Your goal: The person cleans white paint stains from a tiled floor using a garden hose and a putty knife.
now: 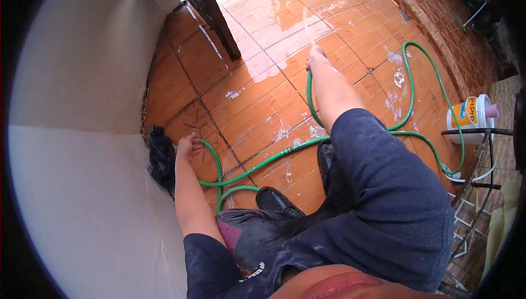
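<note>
The green hose (pixel 268 160) loops across the orange tiled floor, crossing itself near my feet. My right hand (pixel 316 58) is stretched forward and closed round one end of it, and a thin stream of water leaves that end toward the wet, shiny tiles. Lower at the left, my left hand (pixel 189 147) has its fingers curled round another stretch of the hose, close to the wall. Beside that hand a dark cloth (pixel 160 159) lies bunched against the wall's foot.
A pale wall (pixel 82 173) rises on the left. A dark upright post (pixel 219 19) stands ahead. At the right are a white bucket (pixel 476 115), a dark metal frame (pixel 476 132) and a low tiled ledge (pixel 433 22). My dark shoes (pixel 274 199) are on the floor.
</note>
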A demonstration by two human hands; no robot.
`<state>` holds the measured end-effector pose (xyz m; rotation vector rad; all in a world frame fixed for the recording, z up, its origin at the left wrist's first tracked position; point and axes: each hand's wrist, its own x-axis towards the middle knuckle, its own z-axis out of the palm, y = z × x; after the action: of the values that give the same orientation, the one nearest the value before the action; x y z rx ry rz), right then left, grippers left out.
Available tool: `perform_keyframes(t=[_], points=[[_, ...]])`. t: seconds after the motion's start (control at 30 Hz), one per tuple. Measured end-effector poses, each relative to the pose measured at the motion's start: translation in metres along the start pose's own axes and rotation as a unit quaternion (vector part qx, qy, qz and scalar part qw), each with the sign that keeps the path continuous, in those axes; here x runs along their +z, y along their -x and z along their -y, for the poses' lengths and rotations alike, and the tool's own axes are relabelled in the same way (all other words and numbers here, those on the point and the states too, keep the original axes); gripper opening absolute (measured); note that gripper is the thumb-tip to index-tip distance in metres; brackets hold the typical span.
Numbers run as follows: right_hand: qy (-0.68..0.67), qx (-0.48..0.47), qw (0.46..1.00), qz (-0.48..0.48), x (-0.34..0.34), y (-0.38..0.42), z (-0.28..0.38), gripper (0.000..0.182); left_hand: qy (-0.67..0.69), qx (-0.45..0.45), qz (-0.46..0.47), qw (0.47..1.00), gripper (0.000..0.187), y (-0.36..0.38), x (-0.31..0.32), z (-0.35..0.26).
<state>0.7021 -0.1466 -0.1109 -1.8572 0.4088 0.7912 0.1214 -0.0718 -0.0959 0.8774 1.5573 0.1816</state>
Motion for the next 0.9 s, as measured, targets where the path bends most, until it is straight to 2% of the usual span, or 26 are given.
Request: perform_keyframes(t=[0.07,0.27,0.4,0.47,0.53,0.73,0.9], points=[[-0.081,0.064,0.994,-0.036,0.004,0.048,0.006,0.032,-0.012,0.000,0.003,1.000,0.029,0.004,-0.001,-0.002],[-0.129,0.031,0.989,-0.065,0.019,0.036,0.009,0.029,0.004,-0.008,-0.004,1.000,0.028,0.004,-0.020,0.012],[-0.119,0.045,0.988,-0.085,0.017,0.037,0.019,0.033,0.000,-0.004,0.000,1.000,0.029,0.006,-0.023,0.013],[-0.122,0.022,0.989,-0.082,0.013,0.044,0.023,0.034,-0.004,0.001,-0.005,1.000,0.029,0.009,-0.019,0.010],[-0.106,0.015,0.991,-0.082,0.021,0.019,0.018,0.036,-0.009,0.005,-0.008,1.000,0.030,0.010,-0.016,0.007],[-0.102,0.013,0.992,-0.069,0.014,0.048,0.025,0.041,0.000,0.009,-0.001,1.000,0.032,0.002,-0.015,0.008],[-0.083,-0.008,0.993,-0.079,0.023,0.021,0.025,0.043,-0.006,0.002,-0.002,1.000,0.032,0.003,-0.017,0.008]])
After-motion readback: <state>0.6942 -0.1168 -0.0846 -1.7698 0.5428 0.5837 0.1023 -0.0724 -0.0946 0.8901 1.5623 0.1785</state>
